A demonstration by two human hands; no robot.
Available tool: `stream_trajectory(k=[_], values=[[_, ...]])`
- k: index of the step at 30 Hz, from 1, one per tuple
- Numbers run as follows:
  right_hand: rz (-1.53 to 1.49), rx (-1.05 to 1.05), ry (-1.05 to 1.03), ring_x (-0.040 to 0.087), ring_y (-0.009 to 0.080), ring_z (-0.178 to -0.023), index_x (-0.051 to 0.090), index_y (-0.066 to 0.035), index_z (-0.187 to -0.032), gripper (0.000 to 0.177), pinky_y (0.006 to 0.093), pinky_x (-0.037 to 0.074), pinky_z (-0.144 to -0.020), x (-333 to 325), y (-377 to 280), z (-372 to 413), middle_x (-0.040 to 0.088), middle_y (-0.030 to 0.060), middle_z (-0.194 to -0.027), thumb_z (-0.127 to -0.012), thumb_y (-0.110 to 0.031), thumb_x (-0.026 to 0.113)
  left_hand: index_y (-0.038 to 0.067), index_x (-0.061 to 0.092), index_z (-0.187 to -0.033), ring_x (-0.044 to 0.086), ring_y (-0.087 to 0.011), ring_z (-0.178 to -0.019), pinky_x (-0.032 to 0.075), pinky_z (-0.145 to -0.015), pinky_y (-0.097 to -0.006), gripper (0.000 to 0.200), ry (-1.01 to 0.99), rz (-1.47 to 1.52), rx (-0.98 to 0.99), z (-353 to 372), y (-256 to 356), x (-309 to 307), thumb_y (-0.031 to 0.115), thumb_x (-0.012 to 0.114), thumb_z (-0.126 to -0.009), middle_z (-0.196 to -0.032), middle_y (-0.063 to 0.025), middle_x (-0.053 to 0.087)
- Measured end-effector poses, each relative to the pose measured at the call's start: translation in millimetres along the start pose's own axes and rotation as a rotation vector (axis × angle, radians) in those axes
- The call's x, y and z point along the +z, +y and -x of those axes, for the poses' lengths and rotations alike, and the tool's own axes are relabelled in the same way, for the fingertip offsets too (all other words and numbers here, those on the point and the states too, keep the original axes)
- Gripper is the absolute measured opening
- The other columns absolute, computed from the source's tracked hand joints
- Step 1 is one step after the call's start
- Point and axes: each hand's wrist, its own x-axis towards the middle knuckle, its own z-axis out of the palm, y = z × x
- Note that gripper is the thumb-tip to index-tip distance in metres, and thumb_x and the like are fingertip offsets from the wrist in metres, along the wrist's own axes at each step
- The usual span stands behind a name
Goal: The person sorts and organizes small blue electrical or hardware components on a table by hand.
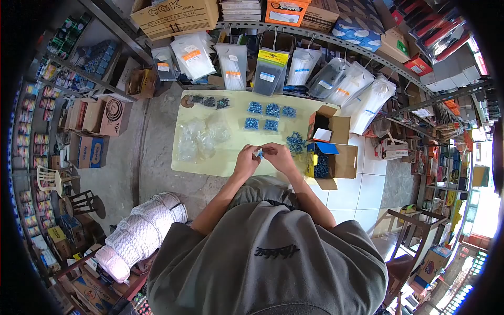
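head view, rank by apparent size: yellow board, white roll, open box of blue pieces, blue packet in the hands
1. yellow board
2. white roll
3. open box of blue pieces
4. blue packet, pinched between left hand and right hand

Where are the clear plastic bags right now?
In the head view, the clear bags lie on the left half of the yellow board, left of the left hand and the rows of blue packets.

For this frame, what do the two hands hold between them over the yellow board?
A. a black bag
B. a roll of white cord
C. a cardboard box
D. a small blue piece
D: the left hand and right hand meet at a small blue piece, pinched between their fingers above the yellow board.
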Motion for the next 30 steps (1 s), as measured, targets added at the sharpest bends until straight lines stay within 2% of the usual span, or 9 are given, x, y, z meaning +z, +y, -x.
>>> stream_trajectory(k=[8,12,17,18,19,21,22,26,30], values=[[-0.581,0.143,0.025,0.067,0.0180,-0.087,0.063,0.007,-0.104,0.019,0.0286,0.057,-0.075,7.7,-8.9,-1.5,0.067,0.0117,-0.095,-0.087,0.000,0.059,-0.002,0.062,-0.109,0.062,-0.0187,-0.068,0.052,-0.063,-0.0294,0.037,-0.005,0.001,-0.009,1.4,3.1,-1.3,-0.006,0.065,-0.073,-0.101,-0.0134,0.060],[-0.588,0.128,-0.007,0.065,0.0185,-0.091,0.062,0.005,-0.107,0.019,0.0283,0.057,-0.076,7.0,-6.6,1.1,0.064,0.0120,-0.101,-0.089,0.000,0.058,-0.002,0.062,-0.110,0.063,-0.0190,-0.069,0.052,-0.063,-0.0295,0.038,-0.015,-0.026,-0.012,1.7,1.5,-1.8,-0.006,0.066,-0.072,-0.101,-0.0134,0.060],[-0.350,0.125,0.151,0.065,0.0172,-0.092,0.061,0.003,-0.107,0.019,0.0297,0.058,-0.069,-18.3,1.7,3.7,0.065,0.0100,-0.102,-0.089,0.001,0.058,-0.001,0.062,-0.110,0.063,-0.0190,-0.071,0.052,-0.065,-0.0288,0.037,-0.003,0.002,-0.016,1.5,0.6,-1.2,-0.004,0.066,-0.073,-0.100,-0.0130,0.060],[-0.184,0.130,0.238,0.065,0.0243,-0.091,0.061,0.002,-0.104,0.021,0.0351,0.056,-0.072,-27.1,6.9,6.6,0.065,0.0130,-0.098,-0.083,0.002,0.060,0.000,0.062,-0.110,0.063,-0.0185,-0.071,0.052,-0.065,-0.0284,0.036,0.010,0.002,0.002,2.2,-0.3,-1.5,-0.003,0.066,-0.074,-0.100,-0.0126,0.061],[-0.185,0.132,0.245,0.065,0.0243,-0.091,0.061,0.002,-0.104,0.021,0.0351,0.056,-0.072,-34.7,23.0,9.8,0.065,0.0130,-0.098,-0.083,0.002,0.060,0.000,0.062,-0.110,0.063,-0.0185,-0.071,0.052,-0.065,-0.0284,0.036,0.003,0.002,0.005,2.0,0.8,-2.5,-0.003,0.066,-0.074,-0.100,-0.0126,0.061],[0.477,-0.076,0.458,0.061,0.0360,-0.092,0.061,0.002,-0.100,0.024,0.0404,0.053,-0.078,-43.9,54.3,22.1,0.062,0.0176,-0.092,-0.076,0.003,0.059,-0.002,0.062,-0.108,0.066,-0.0229,-0.075,0.054,-0.067,-0.0295,0.034,0.006,0.043,-0.015,2.3,2.8,-3.0,-0.002,0.063,-0.074,-0.104,-0.0151,0.061],[0.515,-0.058,0.442,0.054,0.0440,-0.095,0.058,-0.001,-0.105,0.033,0.0449,0.048,-0.084,-44.2,63.3,31.4,0.057,0.0221,-0.098,-0.072,0.003,0.057,-0.002,0.062,-0.108,0.066,-0.0229,-0.075,0.054,-0.067,-0.0295,0.034,-0.001,0.045,-0.013,2.0,0.5,-2.0,-0.002,0.063,-0.074,-0.104,-0.0151,0.061],[0.598,0.012,0.272,0.053,0.0444,-0.100,0.050,-0.003,-0.119,0.044,0.0491,0.048,-0.084,-42.1,100.0,48.3,0.049,0.0242,-0.114,-0.076,0.001,0.054,-0.002,0.062,-0.108,0.066,-0.0218,-0.075,0.054,-0.066,-0.0289,0.034,-0.012,0.040,0.023,-0.1,-0.4,1.6,-0.002,0.063,-0.074,-0.104,-0.0142,0.061],[0.706,-0.077,0.293,0.054,0.0438,-0.101,0.049,-0.002,-0.120,0.044,0.0486,0.050,-0.081,-33.6,127.4,38.0,0.049,0.0240,-0.113,-0.077,0.002,0.054,-0.002,0.062,-0.108,0.065,-0.0204,-0.073,0.054,-0.065,-0.0282,0.033,-0.010,0.053,0.039,1.4,-1.5,1.8,-0.003,0.063,-0.074,-0.103,-0.0136,0.062]])
